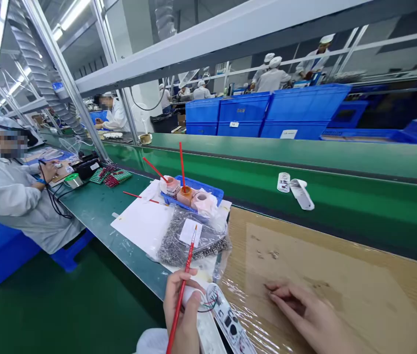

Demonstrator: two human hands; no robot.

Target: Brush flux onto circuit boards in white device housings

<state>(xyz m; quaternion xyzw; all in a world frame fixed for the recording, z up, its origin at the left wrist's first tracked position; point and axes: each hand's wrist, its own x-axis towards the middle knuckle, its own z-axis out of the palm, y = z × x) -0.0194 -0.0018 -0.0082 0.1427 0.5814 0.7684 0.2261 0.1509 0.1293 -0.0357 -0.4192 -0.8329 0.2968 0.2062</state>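
Observation:
My left hand [182,305] is wrapped round a red brush [182,290], its tip pointing up, and a white plastic housing [208,332]. Beside the housing lies a white circuit board [230,322], with thin wires running between the two. My right hand [297,305] hovers at or rests on the plastic-covered cardboard [289,241], thumb and index finger pinched together; anything between the fingertips is too small to make out. Small pieces [274,254] lie on the cardboard just beyond it. Past my left hand is a clear bag of many small dark metal parts [175,241] with a white label.
A blue tray [218,192] holds wrapped jars with red brushes. A white device [302,194] lies on the green belt [253,184]. At left, a person [20,191] sits by circuit boards [110,176]. Blue bins [245,115] stand behind.

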